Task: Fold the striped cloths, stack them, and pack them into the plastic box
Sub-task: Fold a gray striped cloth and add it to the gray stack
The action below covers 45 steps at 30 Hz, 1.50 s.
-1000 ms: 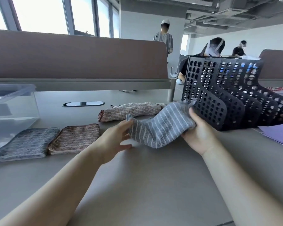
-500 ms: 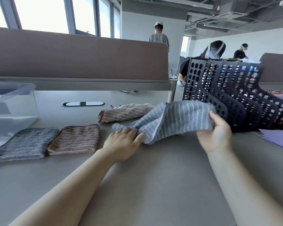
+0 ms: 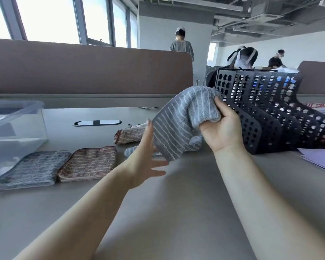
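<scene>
A grey striped cloth [image 3: 178, 124] is hanging raised above the worktop, bunched at its upper end and draping down to the left, its lower tail trailing on the surface. Two folded cloths are lying flat, touching side by side: a dark grey one [image 3: 31, 168] and a brown striped one [image 3: 89, 163] to its right. Another brown striped cloth [image 3: 129, 136] is lying crumpled behind them. The clear plastic box [image 3: 17, 128] is standing open at far left, beside the dark grey one.

The right hand [image 3: 222, 129] is held up and closed tight. The left hand [image 3: 146, 160] is held flat, with fingers [image 3: 159, 173] spread wide.
</scene>
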Tool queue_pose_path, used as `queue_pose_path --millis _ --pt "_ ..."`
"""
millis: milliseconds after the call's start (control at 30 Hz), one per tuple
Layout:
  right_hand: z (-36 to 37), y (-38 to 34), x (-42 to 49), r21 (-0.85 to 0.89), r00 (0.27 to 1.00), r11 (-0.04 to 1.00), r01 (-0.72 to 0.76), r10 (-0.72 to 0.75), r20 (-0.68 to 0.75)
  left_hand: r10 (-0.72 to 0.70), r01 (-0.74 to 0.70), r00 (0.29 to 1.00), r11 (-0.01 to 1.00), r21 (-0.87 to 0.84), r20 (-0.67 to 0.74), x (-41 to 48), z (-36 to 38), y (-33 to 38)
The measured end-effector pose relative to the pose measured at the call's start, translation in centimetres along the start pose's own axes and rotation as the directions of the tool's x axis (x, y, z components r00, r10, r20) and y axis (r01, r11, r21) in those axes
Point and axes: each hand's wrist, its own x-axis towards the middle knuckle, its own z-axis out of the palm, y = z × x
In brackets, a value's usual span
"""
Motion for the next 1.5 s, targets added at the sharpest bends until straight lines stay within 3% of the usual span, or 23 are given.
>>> queue_pose_path --millis 100,233,300,367,400,467,533,600,733,800,900,1000,1033,1133,1233,1333,1400,1500 --pt "-0.9 0.2 -0.4 0.053 1.000 0.999 -0.001 0.000 0.024 0.003 0.002 1.000 0.985 -0.173 0.029 -0.4 -0.7 -0.2" --pt "-4.2 0.0 -1.8 -0.037 0.997 0.997 -0.071 0.071 -0.007 0.149 -0.167 0.986 0.899 -0.406 -0.075 -0.2 -0.9 0.0" --pt "-5.8 -0.6 -2.1 -0.144 0.993 0.983 -0.114 0.109 -0.038 0.283 -0.320 0.946 0.891 -0.323 -0.156 -0.5 -1.0 0.7" --pt "-7.2 -1.7 -2.1 -0.300 0.982 0.935 -0.188 0.171 -0.083 0.374 -0.399 0.910 0.907 -0.134 -0.180 -1.4 -1.5 1.4" --pt "-7.7 -2.2 -2.1 -0.424 0.969 0.871 -0.249 0.219 -0.118 0.357 -0.367 0.915 0.930 -0.016 -0.186 -2.1 -1.8 1.6" --pt "-9.0 -2.6 -2.4 -0.696 0.916 0.611 -0.378 0.356 -0.185 0.236 -0.143 0.943 0.923 0.357 -0.233 -3.2 -2.7 1.2" --pt "-10.2 -2.4 -2.7 -0.838 0.863 0.333 -0.431 0.425 -0.275 0.099 0.125 0.955 0.722 0.680 -0.280 -3.6 -3.6 0.0" --pt "-10.6 -1.9 -2.9 -0.887 0.867 0.198 -0.416 0.382 -0.321 0.066 0.200 0.959 0.531 0.823 -0.276 -3.3 -3.8 -0.9" --pt "-10.3 -1.2 -2.8 -0.972 0.952 -0.017 -0.233 0.200 -0.232 0.229 0.180 0.932 0.382 0.907 -0.282 -1.9 -4.4 -1.4" --pt "-10.0 -0.8 -3.0 -0.985 0.975 -0.053 -0.164 0.144 -0.171 0.269 0.165 0.921 0.385 0.908 -0.282 -1.4 -4.5 -1.8" --pt "-10.2 -0.6 -2.7 -0.994 0.993 0.005 -0.112 0.033 -0.112 0.322 0.070 0.902 0.546 0.835 -0.287 -0.4 -4.2 -2.4" --pt "-10.7 -0.4 -2.1 -0.989 0.986 0.080 -0.128 -0.094 -0.135 0.314 0.050 0.870 0.712 0.700 -0.381 0.6 -4.6 -2.6" --pt "-10.9 -0.2 -2.0 -0.991 0.984 0.039 -0.132 -0.112 -0.135 0.306 0.087 0.866 0.687 0.722 -0.395 0.8 -4.7 -2.7" --pt "-11.4 0.8 -1.7 -0.957 0.986 -0.252 -0.147 -0.110 -0.122 0.375 0.218 0.841 0.425 0.878 -0.390 1.0 -4.6 -3.2" --pt "-11.4 1.6 -1.4 -0.871 0.987 -0.466 -0.159 -0.102 -0.126 0.417 0.259 0.832 0.292 0.920 -0.367 0.9 -4.2 -3.3" --pt "-11.2 1.8 -1.1 -0.873 0.987 -0.460 -0.161 -0.084 -0.138 0.421 0.253 0.838 0.263 0.931 -0.346 0.7 -4.0 -3.1" --pt "-11.3 2.0 -0.9 -0.922 0.997 -0.379 -0.082 -0.032 -0.075 0.416 0.255 0.837 0.279 0.926 -0.356 0.4 -3.8 -2.9" --pt "-10.7 2.3 -1.0 -0.987 0.996 -0.161 0.005 0.087 -0.009 0.385 0.322 0.845 0.189 0.928 -0.372 0.3 -3.8 -2.9"
